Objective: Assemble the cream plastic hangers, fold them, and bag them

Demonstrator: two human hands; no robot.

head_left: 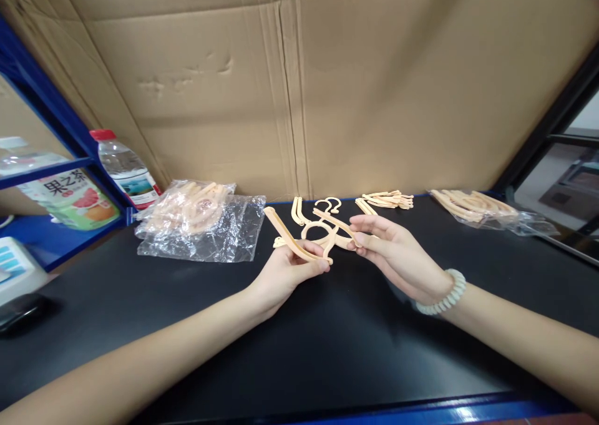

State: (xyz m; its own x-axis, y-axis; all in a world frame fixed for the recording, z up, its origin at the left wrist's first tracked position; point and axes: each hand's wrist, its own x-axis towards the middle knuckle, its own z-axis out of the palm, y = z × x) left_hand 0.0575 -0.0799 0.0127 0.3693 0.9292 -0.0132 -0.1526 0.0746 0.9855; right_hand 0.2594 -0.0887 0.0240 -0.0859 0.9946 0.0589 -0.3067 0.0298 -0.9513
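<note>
My left hand (294,269) is closed on a peach-coloured curved plastic hanger arm (285,233), gripping it near its lower end, with the other end pointing up and away to the left. My right hand (393,250) pinches a second hanger piece (334,221) between thumb and fingertips. Whether the two held pieces are joined near my left fingertips I cannot tell. Just behind them a round hanger piece (311,226) lies on the black table (322,350). Two hook pieces (333,204) rest farther back, beside a pair of short curved arms (297,211).
At the back right is a pile of loose hanger arms (388,199). Clear plastic bags of hanger pieces lie at left (196,216) and right (472,203). A water bottle (126,169) stands by the blue shelf (56,169). Cardboard (374,88) walls the back.
</note>
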